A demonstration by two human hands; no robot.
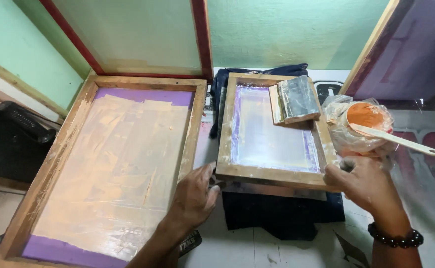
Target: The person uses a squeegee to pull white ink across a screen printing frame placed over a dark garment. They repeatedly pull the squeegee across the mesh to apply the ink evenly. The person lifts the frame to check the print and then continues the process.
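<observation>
Hands [277, 186] at small screen frame's [272, 173] near corners

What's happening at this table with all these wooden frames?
A person grips a small wooden screen frame by its near corners, left hand at one, right hand at the other. The frame lies on dark cloth, and a squeegee rests across its far right corner. Beside it stands a tub of orange ink in a plastic bag, with a pale spatula in it. A larger frame, smeared with pale ink, lies to the left.
</observation>
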